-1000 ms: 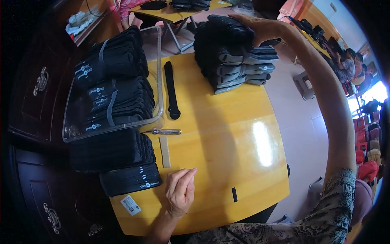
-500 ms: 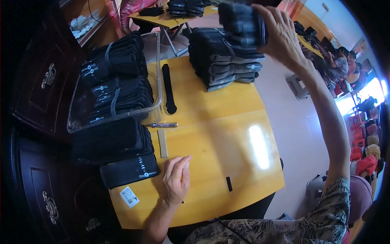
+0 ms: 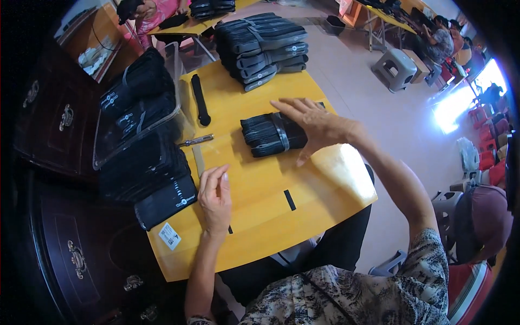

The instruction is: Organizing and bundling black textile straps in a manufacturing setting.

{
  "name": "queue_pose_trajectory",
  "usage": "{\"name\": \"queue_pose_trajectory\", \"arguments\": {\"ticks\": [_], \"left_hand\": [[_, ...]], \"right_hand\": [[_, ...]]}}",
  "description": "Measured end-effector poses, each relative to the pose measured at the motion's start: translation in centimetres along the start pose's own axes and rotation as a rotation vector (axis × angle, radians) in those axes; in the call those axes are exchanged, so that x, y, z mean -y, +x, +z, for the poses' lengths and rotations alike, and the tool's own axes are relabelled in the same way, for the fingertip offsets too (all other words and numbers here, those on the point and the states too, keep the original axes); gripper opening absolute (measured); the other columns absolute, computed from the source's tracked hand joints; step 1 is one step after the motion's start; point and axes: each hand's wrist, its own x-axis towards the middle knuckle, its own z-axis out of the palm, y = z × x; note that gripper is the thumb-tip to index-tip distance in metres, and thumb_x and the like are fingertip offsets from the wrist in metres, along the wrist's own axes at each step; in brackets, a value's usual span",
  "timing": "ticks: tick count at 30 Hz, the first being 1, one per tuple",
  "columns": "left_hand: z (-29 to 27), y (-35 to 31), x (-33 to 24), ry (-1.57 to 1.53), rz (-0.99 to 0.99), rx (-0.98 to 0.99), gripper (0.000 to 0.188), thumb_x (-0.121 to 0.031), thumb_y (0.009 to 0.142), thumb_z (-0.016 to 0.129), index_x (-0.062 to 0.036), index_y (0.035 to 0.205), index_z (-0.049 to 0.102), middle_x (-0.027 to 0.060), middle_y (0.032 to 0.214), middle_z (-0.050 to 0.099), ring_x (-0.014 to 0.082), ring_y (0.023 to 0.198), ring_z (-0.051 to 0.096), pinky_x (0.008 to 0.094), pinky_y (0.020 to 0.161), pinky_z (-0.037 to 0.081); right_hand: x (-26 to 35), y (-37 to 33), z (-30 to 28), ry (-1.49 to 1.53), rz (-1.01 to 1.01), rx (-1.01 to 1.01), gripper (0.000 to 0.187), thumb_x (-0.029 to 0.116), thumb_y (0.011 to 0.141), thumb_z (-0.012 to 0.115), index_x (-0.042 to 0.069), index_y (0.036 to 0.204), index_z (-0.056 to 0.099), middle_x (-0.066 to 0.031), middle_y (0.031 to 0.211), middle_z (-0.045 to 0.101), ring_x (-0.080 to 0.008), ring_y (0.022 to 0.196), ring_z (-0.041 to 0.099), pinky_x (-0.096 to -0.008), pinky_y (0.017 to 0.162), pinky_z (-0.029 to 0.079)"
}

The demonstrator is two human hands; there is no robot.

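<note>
I see my right hand spread flat on the banded black bundle at frame centre; I'd press evenly to square it, left hand lying open on the tabletop

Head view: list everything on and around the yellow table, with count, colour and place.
Banded bundle of black socks: one, black, table centre, under right hand.
Stack of sock bundles: one, dark grey-black, table's far edge.
Clear plastic tray: one, transparent, far left, holding black bundles.
Black packs: one pile, left edge.
Black flat strip: one, beside the tray.
Metal tool: one, silver, left of centre.
Yellow wooden table: one.
Grey plastic stool: one, floor, far right.
Left hand: resting open on the table.
Right hand: spread, on the bundle.
</note>
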Motion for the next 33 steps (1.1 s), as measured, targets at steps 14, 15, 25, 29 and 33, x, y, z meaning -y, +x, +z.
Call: {"name": "queue_pose_trajectory", "arguments": {"ticks": [14, 15, 25, 29, 33], "left_hand": [[3.7, 8.8, -2.1, -0.414, -0.583, 0.486, 0.059, -0.046, 0.093, 0.055, -0.0013, 0.13, 0.047, 0.007, 0.107, 0.058, 0.013, 0.085, 0.058, 0.0256, 0.066, 0.05], [4.1, 9.1, -2.1, -0.437, -0.56, 0.546, 0.064, -0.051, 0.091, 0.057, -0.0008, 0.129, 0.047, 0.0075, 0.106, 0.06, 0.0127, 0.082, 0.057, 0.0257, 0.065, 0.05], [4.6, 5.7, -3.2, -0.64, -0.376, 0.352, 0.072, -0.005, 0.077, 0.075, -0.005, 0.136, 0.034, 0.0112, 0.122, 0.049, 0.0213, 0.108, 0.056, 0.032, 0.094, 0.047], [5.1, 4.9, -2.4, -0.387, -0.084, 0.196, 0.071, 0.007, 0.072, 0.074, -0.0083, 0.129, 0.034, 0.0135, 0.129, 0.039, 0.0242, 0.116, 0.049, 0.0355, 0.095, 0.049], [5.2, 3.8, -2.2, -0.207, 0.15, 0.178, 0.077, 0.006, 0.069, 0.077, -0.0092, 0.127, 0.029, 0.0134, 0.131, 0.038, 0.0261, 0.123, 0.042, 0.0377, 0.107, 0.035]], "right_hand": [[-6.0, -5.7, 1.8, 0.673, 0.53, -0.189, 0.095, 0.07, 0.072, 0.066, 0.008, 0.14, 0.043, -0.0208, 0.116, 0.056, -0.0279, 0.101, 0.061, -0.0311, 0.072, 0.058], [-5.5, -5.6, 1.7, 0.644, 0.506, -0.187, 0.091, 0.067, 0.074, 0.067, 0.008, 0.14, 0.043, -0.0202, 0.117, 0.054, -0.0263, 0.098, 0.06, -0.031, 0.071, 0.058], [-4.3, -8.4, 4.2, 0.668, 0.303, -0.628, 0.08, 0.019, 0.074, 0.079, 0.011, 0.142, 0.036, -0.0156, 0.125, 0.056, -0.0237, 0.099, 0.06, -0.0278, 0.073, 0.054], [-3.1, -8.1, 5.0, 0.672, 0.172, -0.706, 0.074, 0.007, 0.074, 0.074, 0.014, 0.139, 0.039, -0.0117, 0.123, 0.052, -0.0255, 0.106, 0.056, -0.0362, 0.089, 0.052], [-2.6, -8.9, 5.0, 0.685, 0.194, -0.649, 0.067, 0.01, 0.076, 0.072, 0.015, 0.135, 0.041, -0.0128, 0.123, 0.048, -0.0303, 0.116, 0.05, -0.0416, 0.103, 0.045]]}}
